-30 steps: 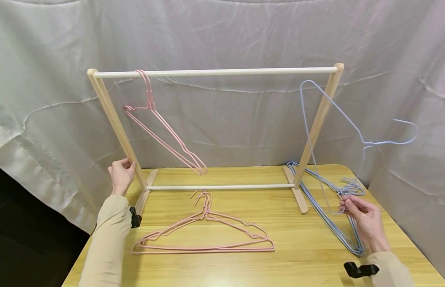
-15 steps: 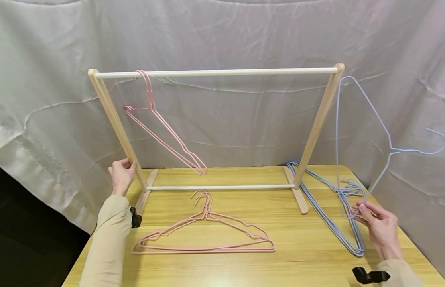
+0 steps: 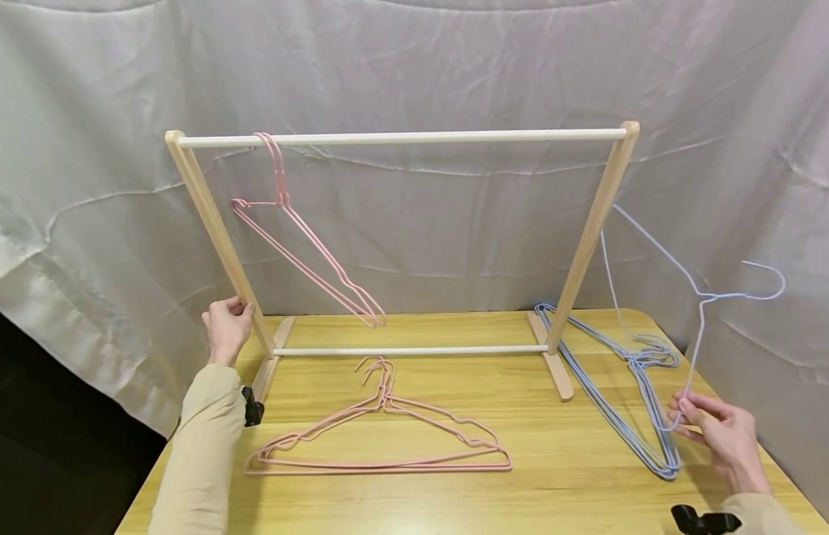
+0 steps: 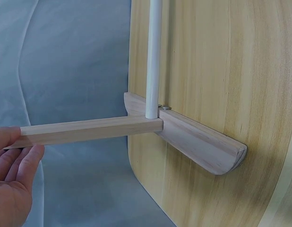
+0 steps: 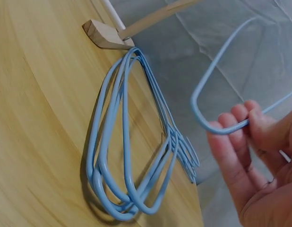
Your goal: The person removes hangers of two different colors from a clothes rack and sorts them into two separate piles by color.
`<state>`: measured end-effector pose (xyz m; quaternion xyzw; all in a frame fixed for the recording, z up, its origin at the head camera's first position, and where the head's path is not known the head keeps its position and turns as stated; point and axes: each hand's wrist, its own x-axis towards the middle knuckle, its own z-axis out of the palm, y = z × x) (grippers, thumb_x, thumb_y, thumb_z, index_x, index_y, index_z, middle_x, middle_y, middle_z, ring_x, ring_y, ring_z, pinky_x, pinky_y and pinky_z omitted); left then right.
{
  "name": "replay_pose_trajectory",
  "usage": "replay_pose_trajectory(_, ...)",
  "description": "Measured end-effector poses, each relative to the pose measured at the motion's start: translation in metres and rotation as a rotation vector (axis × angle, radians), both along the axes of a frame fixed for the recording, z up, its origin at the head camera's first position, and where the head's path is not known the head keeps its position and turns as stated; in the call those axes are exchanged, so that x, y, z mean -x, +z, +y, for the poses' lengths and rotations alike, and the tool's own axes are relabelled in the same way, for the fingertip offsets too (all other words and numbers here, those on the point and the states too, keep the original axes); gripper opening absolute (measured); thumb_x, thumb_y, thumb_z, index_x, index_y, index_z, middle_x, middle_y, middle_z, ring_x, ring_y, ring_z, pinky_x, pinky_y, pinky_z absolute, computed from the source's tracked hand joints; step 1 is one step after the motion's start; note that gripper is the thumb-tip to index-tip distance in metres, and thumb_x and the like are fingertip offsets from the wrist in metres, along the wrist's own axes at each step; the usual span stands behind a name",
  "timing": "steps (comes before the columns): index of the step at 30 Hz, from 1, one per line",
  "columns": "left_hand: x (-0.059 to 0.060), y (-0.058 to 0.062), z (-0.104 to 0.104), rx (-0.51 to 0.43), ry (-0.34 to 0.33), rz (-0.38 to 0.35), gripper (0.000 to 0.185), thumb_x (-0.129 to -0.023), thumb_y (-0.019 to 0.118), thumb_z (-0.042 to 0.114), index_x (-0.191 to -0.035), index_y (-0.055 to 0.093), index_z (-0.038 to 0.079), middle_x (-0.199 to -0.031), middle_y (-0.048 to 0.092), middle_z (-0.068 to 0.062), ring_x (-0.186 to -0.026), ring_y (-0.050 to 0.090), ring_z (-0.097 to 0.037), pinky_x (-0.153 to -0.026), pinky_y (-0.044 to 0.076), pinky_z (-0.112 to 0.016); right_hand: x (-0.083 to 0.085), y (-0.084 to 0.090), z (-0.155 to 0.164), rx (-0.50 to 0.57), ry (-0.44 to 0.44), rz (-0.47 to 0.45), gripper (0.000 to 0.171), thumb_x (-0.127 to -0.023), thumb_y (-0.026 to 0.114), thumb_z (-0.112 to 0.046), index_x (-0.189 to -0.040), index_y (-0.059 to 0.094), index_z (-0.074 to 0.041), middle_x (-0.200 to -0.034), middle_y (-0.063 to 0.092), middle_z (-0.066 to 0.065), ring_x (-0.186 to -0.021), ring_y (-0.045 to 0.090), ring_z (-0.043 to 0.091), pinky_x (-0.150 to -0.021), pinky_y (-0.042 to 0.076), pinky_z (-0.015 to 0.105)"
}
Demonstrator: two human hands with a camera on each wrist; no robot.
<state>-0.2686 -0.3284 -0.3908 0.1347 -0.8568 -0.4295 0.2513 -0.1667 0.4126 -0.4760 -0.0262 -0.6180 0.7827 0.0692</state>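
Observation:
My left hand grips the left wooden post of a small clothes rack low down; in the left wrist view thumb and fingers close around that post. At the right, my right hand pinches one lower corner of a blue wire hanger, held in the air with its hook pointing right. The hanger's far end passes behind the right post in the head view. Below it, several blue hangers lie stacked on the table. Two pink hangers hang from the rack's white top bar.
Several pink hangers lie overlapped on the wooden table in front of the rack's lower bar. The rack's right foot stands next to the blue stack. A grey curtain hangs behind everything.
My right hand has moved right and toward me with the blue hanger. The hanger swung right, then back left and lower. My left hand stays on the post.

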Motion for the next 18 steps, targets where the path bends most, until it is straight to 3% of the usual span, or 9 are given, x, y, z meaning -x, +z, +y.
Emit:
replay_pose_trajectory(4,0.000,0.000,0.000,0.000,0.001,-0.002,0.032,-0.099,0.057,0.009,-0.120,0.066,-0.013,-0.116,0.065,-0.035,-0.132,0.042,-0.042,-0.097,0.020,-0.052,-0.001,-0.001,0.004,-0.111,0.024,-0.101,0.044,-0.098,0.054,0.006,-0.082,0.078,-0.028,-0.078,0.078,-0.009,-0.070,0.074,0.005,-0.062,0.059,0.023)
replay_pose_trajectory(11,0.000,-0.001,0.000,0.003,0.002,-0.002,0.032,-0.099,0.057,0.010,-0.120,0.066,-0.013,-0.116,0.065,-0.034,-0.130,0.042,-0.042,-0.096,0.020,-0.052,-0.003,0.000,0.007,-0.241,0.108,-0.217,0.049,-0.098,0.053,0.007,-0.080,0.076,-0.033,-0.079,0.077,-0.012,-0.070,0.073,0.006,-0.063,0.060,0.024)
replay_pose_trajectory(18,0.002,-0.002,-0.001,0.002,0.008,-0.010,0.032,-0.099,0.058,0.011,-0.119,0.067,-0.012,-0.116,0.066,-0.033,-0.128,0.040,-0.042,-0.095,0.021,-0.052,-0.005,-0.001,0.017,-0.323,0.231,-0.265,0.051,-0.099,0.047,0.007,-0.083,0.074,-0.033,-0.080,0.077,-0.010,-0.071,0.072,0.006,-0.062,0.060,0.025)
